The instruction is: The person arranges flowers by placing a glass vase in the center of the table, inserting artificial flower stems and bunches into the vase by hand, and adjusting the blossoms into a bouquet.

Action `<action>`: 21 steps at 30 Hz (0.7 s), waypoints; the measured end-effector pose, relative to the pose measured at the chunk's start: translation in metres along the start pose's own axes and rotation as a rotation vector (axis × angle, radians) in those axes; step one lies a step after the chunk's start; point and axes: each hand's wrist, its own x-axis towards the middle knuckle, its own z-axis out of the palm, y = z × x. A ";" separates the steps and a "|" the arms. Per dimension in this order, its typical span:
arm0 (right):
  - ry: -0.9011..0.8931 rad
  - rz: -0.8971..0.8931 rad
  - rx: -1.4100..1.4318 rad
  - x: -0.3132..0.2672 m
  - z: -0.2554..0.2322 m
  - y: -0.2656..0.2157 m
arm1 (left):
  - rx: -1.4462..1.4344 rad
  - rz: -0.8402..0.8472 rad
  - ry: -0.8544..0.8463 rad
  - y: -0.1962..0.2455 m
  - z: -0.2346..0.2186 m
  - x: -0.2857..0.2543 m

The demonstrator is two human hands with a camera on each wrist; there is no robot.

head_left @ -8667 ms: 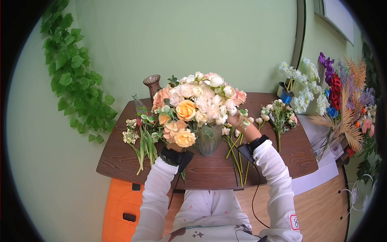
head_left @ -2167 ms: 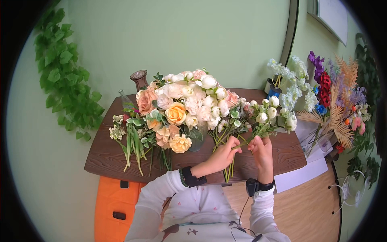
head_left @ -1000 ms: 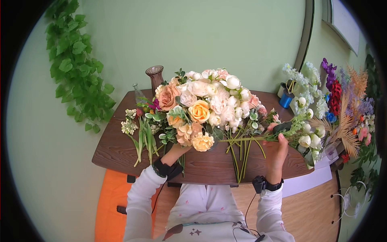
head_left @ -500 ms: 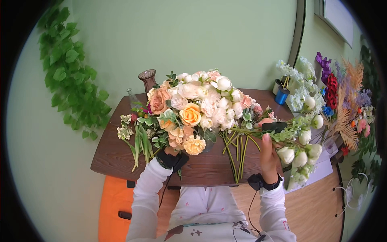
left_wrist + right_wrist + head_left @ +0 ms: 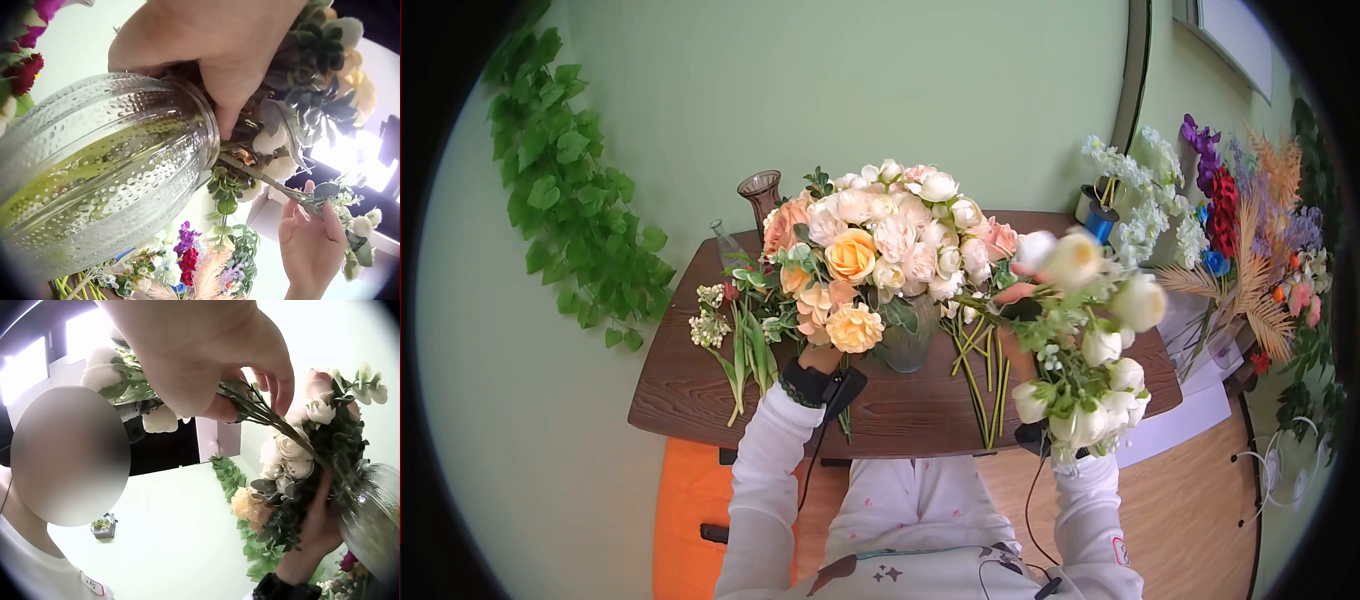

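A ribbed glass vase stands at the table's middle, filled with a dome of white, blush, peach and yellow flowers. Under the blooms, my left hand grips the vase at its rim; the left wrist view shows the thumb over the mouth beside the stems, the other fingertips hidden. My right hand holds a spray of white flowers by its stems, pinched between thumb and fingers. From that hand, the green stem reaches into the vase mouth, while the white heads hang to the right, partly covering the hand.
Tulip leaves and small white blossoms lie left of the vase. Loose cut stems lie to its right. A smoky vase and a clear bottle stand behind; a blue spool is back right.
Both hands were at the white spray; then the left moved back to the vase. The right hand has brought the stem end to the vase mouth, and the white heads have swung downward.
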 end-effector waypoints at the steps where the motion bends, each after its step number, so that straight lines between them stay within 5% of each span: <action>1: 0.001 -0.006 0.001 0.000 0.004 0.003 | 0.000 0.001 -0.001 -0.001 -0.001 0.001; 5: 0.005 -0.030 0.003 -0.030 -0.010 0.009 | -0.001 0.005 -0.005 -0.002 -0.001 0.013; 6: 0.006 -0.036 0.003 0.069 0.031 0.008 | -0.001 0.006 -0.006 -0.003 -0.002 0.012; 7: 0.008 -0.042 0.003 -0.013 0.000 0.009 | -0.002 0.008 -0.007 -0.003 -0.002 0.010; 16: 0.022 -0.085 0.002 0.026 -0.003 0.027 | -0.011 0.016 -0.028 -0.005 -0.002 0.002; 18: 0.028 -0.095 0.001 0.041 0.010 0.026 | -0.012 0.020 -0.034 -0.003 0.008 0.038; 21: 0.034 -0.114 0.001 0.038 0.010 0.028 | -0.013 0.026 -0.038 -0.005 -0.001 -0.020</action>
